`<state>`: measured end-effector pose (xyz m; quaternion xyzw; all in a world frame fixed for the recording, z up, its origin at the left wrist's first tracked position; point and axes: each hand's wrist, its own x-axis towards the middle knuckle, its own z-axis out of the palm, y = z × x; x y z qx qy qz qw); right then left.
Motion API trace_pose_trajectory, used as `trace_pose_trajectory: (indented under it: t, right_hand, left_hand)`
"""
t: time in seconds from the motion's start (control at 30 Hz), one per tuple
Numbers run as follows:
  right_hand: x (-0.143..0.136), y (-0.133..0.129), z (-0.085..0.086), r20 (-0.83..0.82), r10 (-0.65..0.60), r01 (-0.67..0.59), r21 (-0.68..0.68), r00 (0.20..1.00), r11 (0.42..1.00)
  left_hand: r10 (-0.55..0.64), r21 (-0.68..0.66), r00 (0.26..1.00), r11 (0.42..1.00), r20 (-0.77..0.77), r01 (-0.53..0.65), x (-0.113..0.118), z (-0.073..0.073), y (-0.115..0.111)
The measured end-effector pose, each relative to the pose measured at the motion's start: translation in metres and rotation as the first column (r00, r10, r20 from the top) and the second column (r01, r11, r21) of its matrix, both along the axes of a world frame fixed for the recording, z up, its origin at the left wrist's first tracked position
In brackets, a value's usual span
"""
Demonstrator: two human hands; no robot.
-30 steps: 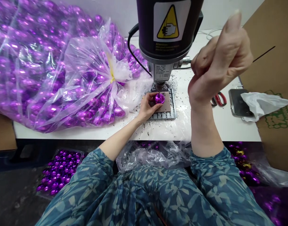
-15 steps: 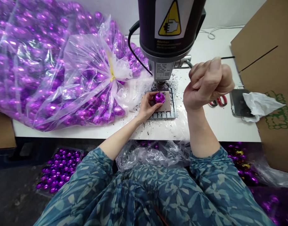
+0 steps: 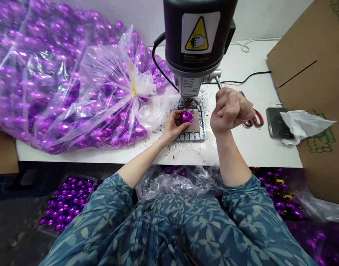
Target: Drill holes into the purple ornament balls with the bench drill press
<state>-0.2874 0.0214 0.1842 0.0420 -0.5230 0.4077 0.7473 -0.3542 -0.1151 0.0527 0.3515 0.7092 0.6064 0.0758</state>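
My left hand (image 3: 173, 126) is closed around the side of a shiny purple ball (image 3: 187, 116), thumb in front and fingers behind. The ball rests on a flat brownish board (image 3: 194, 128) over the slotted metal base (image 3: 203, 136) of a drill press (image 3: 198, 40). The drill bit comes down to the top of the ball; how deep it goes I cannot tell. To the right, my right hand (image 3: 230, 109) is wrapped round the end of the press's feed lever (image 3: 218, 82), its grip hidden by the fingers. Dark shavings lie around the base.
A big clear bag of purple balls (image 3: 61, 85) fills the left of the table. Red-handled scissors (image 3: 254, 120), a phone (image 3: 278, 123), a crumpled tissue (image 3: 302, 125) and a cardboard box (image 3: 313, 85) are on the right. Below the table edge sits a tray of purple balls (image 3: 68, 201).
My right hand has come lower and a little leftward with the lever, and the drill bit now reaches the ball. My left hand keeps its hold; the view has shifted slightly.
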Motion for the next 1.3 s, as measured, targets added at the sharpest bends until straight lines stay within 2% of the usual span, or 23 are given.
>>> trace_pose_trajectory:
  t: [0.07, 0.17, 0.27, 0.33, 0.4, 0.47, 0.53, 0.6, 0.67, 0.77, 0.83, 0.9, 0.93, 0.97, 1.0, 1.03, 1.07, 1.13, 1.17, 1.2, 1.23, 1.27, 1.3]
  right_hand:
    - [0.003, -0.004, 0.012, 0.009, 0.029, -0.029, -0.008, 1.000, 1.000]
    - [0.002, -0.006, 0.046, 0.037, 0.102, -0.100, -0.063, 0.994, 0.993]
    - [-0.008, 0.000, 0.077, 0.080, 0.175, -0.167, -0.098, 0.981, 0.981]
    - [-0.013, 0.004, 0.087, 0.076, 0.206, -0.196, -0.120, 0.976, 0.973]
    - [-0.014, 0.007, 0.089, 0.076, 0.260, -0.248, -0.139, 0.963, 0.959]
    - [-0.013, 0.008, 0.087, 0.067, 0.322, -0.310, -0.146, 0.945, 0.940]
    - [-0.012, 0.009, 0.086, 0.041, 0.354, -0.346, -0.141, 0.934, 0.928]
    - [-0.012, 0.009, 0.086, 0.044, 0.356, -0.346, -0.149, 0.933, 0.926]
    - [-0.011, 0.008, 0.087, 0.076, 0.330, -0.315, -0.160, 0.941, 0.935]
    - [-0.007, 0.003, 0.090, 0.106, 0.284, -0.266, -0.162, 0.953, 0.950]
    - [-0.005, 0.001, 0.091, 0.124, 0.277, -0.257, -0.157, 0.953, 0.954]
    - [-0.005, 0.000, 0.091, 0.116, 0.281, -0.264, -0.146, 0.953, 0.953]
    - [-0.005, 0.001, 0.091, 0.091, 0.283, -0.268, -0.145, 0.955, 0.952]
    - [-0.006, 0.002, 0.091, 0.064, 0.288, -0.276, -0.149, 0.956, 0.950]
    - [-0.007, 0.002, 0.091, 0.049, 0.296, -0.285, -0.158, 0.954, 0.946]
    - [-0.008, 0.003, 0.090, 0.039, 0.301, -0.291, -0.166, 0.953, 0.942]
    - [-0.008, 0.004, 0.090, 0.039, 0.306, -0.295, -0.173, 0.951, 0.940]
    - [-0.008, 0.004, 0.089, 0.044, 0.308, -0.296, -0.175, 0.950, 0.939]
    - [-0.008, 0.004, 0.088, 0.047, 0.305, -0.294, -0.171, 0.951, 0.941]
    - [-0.008, 0.004, 0.087, 0.047, 0.306, -0.294, -0.166, 0.951, 0.941]
    - [-0.008, 0.004, 0.087, 0.044, 0.308, -0.297, -0.162, 0.950, 0.941]
    - [-0.008, 0.004, 0.087, 0.037, 0.312, -0.302, -0.161, 0.949, 0.940]
    - [-0.008, 0.004, 0.086, 0.030, 0.316, -0.307, -0.164, 0.948, 0.937]
  left_hand:
    - [0.012, -0.003, 1.000, 1.000, -0.007, -0.012, 0.000, 0.000, 0.001]
    - [0.023, 0.000, 1.000, 1.000, -0.008, -0.023, 0.000, 0.003, 0.003]
    - [0.101, 0.010, 0.995, 0.995, -0.026, -0.101, 0.009, 0.012, -0.002]
    - [0.140, 0.022, 0.988, 0.990, -0.073, -0.138, 0.024, 0.022, -0.015]
    - [0.034, 0.008, 0.992, 0.999, -0.119, -0.034, 0.047, 0.031, -0.040]
    - [-0.221, -0.049, 0.967, 0.975, -0.123, 0.217, 0.074, 0.034, -0.073]
    - [-0.451, -0.169, 0.887, 0.886, -0.099, 0.432, 0.099, 0.029, -0.110]
    - [-0.567, -0.385, 0.817, 0.781, -0.105, 0.492, 0.118, 0.017, -0.144]
    - [-0.593, -0.600, 0.795, 0.683, -0.124, 0.416, 0.127, 0.001, -0.169]
    - [-0.528, -0.786, 0.840, 0.571, -0.129, 0.238, 0.129, -0.016, -0.183]
    - [-0.510, -0.870, 0.852, 0.466, -0.115, 0.162, 0.125, -0.010, -0.180]
    - [-0.591, -0.916, 0.804, 0.354, -0.063, 0.188, 0.120, 0.013, -0.171]
    - [-0.647, -0.906, 0.763, 0.330, -0.012, 0.265, 0.115, 0.030, -0.167]
    - [-0.696, -0.864, 0.717, 0.336, 0.041, 0.375, 0.109, 0.049, -0.161]
    - [-0.727, -0.775, 0.681, 0.380, 0.087, 0.504, 0.100, 0.067, -0.156]
    - [-0.718, -0.658, 0.687, 0.467, 0.107, 0.591, 0.088, 0.084, -0.149]
    - [-0.673, -0.550, 0.734, 0.581, 0.091, 0.600, 0.073, 0.099, -0.140]
    - [-0.457, -0.429, 0.889, 0.808, -0.025, 0.403, 0.034, 0.115, -0.119]
    - [-0.330, -0.424, 0.940, 0.866, -0.091, 0.263, 0.010, 0.117, -0.106]
    - [-0.208, -0.442, 0.967, 0.888, -0.148, 0.123, -0.014, 0.115, -0.092]
    - [-0.122, -0.505, 0.975, 0.863, -0.184, 0.013, -0.038, 0.111, -0.078]
    - [-0.058, -0.603, 0.972, 0.792, -0.228, -0.095, -0.060, 0.106, -0.065]
    - [-0.023, -0.699, 0.960, 0.690, -0.279, -0.187, -0.079, 0.101, -0.054]
